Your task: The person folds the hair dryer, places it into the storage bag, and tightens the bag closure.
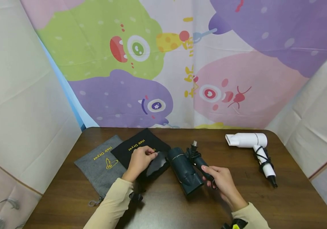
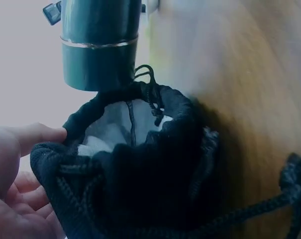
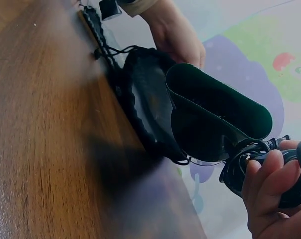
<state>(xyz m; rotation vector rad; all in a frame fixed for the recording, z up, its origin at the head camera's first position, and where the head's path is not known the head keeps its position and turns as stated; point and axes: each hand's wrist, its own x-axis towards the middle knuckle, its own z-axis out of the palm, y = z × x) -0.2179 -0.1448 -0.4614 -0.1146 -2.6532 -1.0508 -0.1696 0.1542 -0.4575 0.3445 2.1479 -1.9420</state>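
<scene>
My left hand (image 1: 141, 160) pinches the rim of a black drawstring pouch (image 1: 132, 148) with yellow "Hair Dryer" lettering. In the left wrist view the pouch (image 2: 140, 184) gapes, its light lining showing, with the thumb at the rim and fingers outside. My right hand (image 1: 221, 183) grips the handle of a dark green hair dryer (image 1: 181, 168), its black cord (image 3: 235, 169) wound around the handle. The dryer's rounded rear end (image 2: 98, 67) hangs just over the pouch's mouth, while its flat nozzle (image 3: 225, 107) points back toward me.
A grey pouch (image 1: 96, 168) with yellow lettering and a dryer drawing lies flat at the left. At the right of the brown table (image 1: 289, 203) rests a white hair dryer (image 1: 246, 140), its cord wrapped around the handle. A cartoon-printed cloth (image 1: 177, 63) hangs behind the table.
</scene>
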